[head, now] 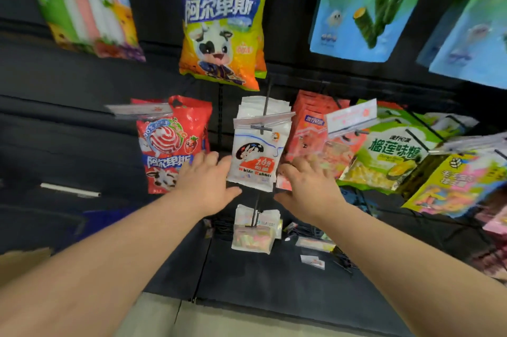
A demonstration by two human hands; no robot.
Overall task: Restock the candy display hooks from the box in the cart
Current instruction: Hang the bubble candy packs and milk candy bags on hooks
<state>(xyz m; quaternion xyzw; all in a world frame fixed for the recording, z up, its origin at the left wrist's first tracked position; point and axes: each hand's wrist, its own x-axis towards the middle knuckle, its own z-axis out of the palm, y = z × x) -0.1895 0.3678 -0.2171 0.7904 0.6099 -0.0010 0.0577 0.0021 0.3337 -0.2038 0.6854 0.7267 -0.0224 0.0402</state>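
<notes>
Our fingers [212,158] lie straight and loosely spread, pinching nothing. We hold our left hand [207,184] against the left edge of the White Rabbit candy bag [256,157] and our right hand [308,186] just beside its right edge. That bag hangs on the middle display hook [266,102].

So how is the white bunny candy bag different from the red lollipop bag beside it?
The white bunny bag is white with a rabbit picture; the red lollipop bag is red with a swirly lollipop and cow. The red lollipop bag looks wider, with a handle hole on top; the white bunny bag looks narrower. The white bunny bag sits between the left hand and right hand; the red lollipop bag does not. Both hang on hooks.
</notes>
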